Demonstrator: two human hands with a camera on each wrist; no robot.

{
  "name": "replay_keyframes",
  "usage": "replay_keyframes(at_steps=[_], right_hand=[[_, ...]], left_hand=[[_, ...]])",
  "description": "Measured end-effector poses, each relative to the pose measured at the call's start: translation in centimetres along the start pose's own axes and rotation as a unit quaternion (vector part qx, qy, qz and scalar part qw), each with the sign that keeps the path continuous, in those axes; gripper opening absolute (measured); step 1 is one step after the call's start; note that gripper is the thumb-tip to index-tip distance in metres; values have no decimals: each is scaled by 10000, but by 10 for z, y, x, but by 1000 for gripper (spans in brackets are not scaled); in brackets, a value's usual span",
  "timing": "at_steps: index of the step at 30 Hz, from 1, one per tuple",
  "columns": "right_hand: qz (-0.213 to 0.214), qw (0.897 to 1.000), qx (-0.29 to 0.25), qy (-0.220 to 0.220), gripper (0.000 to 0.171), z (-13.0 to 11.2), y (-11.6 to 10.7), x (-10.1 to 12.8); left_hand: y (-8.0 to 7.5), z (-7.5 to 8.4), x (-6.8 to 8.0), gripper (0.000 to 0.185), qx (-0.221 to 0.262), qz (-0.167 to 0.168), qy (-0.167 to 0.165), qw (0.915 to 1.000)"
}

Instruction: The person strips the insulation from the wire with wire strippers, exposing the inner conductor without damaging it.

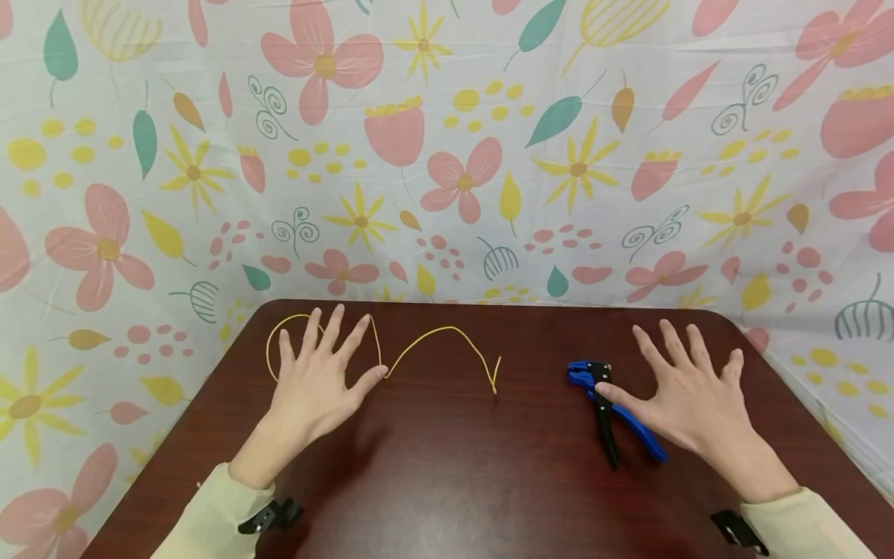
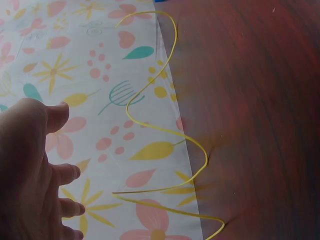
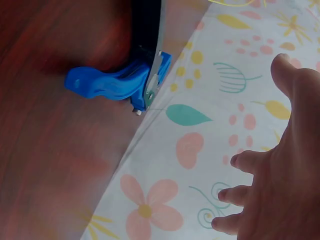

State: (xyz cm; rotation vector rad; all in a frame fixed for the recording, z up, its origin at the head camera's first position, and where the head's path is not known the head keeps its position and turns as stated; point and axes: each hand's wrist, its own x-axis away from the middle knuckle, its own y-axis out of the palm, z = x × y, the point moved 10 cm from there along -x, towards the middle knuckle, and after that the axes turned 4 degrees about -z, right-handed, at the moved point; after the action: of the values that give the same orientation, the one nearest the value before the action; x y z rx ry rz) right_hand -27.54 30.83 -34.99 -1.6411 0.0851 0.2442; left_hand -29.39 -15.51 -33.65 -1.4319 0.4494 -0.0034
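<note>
Your left hand (image 1: 314,380) is lying spread, fingers straight, palm down over the dark red-brown counter (image 1: 447,481). It is covering one loop of a thin yellow wire (image 1: 436,335), thumb tip just touching the strand. The wire is running in loose waves along the counter's far edge, ending near the middle.

Your right hand (image 1: 687,396) is also lying spread and flat, gripping nothing. Its thumb is resting against a wire stripper (image 1: 611,407): blue plastic head, one black handle, one blue, lying flat just left of the hand.

A flower-printed cloth (image 1: 447,155) is hanging smooth behind the counter. No containers in view.
</note>
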Motion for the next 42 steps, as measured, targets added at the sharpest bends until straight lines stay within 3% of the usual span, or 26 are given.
replay_keyframes(at_steps=[6, 14, 28, 42], right_hand=[[-75, 10000, 18, 39, 111, 4, 3, 5], [-206, 9997, -27, 125, 113, 9, 2, 8], [-286, 9996, -18, 46, 113, 12, 10, 15], [-318, 9994, -148, 29, 116, 9, 16, 18]], left_hand=[[1, 9, 4, 86, -37, -60, 134, 9999], [6, 25, 9, 84, 317, -243, 288, 9988], [1, 52, 12, 83, 413, -32, 639, 9971], [2, 79, 16, 78, 1021, 50, 1022, 9895]])
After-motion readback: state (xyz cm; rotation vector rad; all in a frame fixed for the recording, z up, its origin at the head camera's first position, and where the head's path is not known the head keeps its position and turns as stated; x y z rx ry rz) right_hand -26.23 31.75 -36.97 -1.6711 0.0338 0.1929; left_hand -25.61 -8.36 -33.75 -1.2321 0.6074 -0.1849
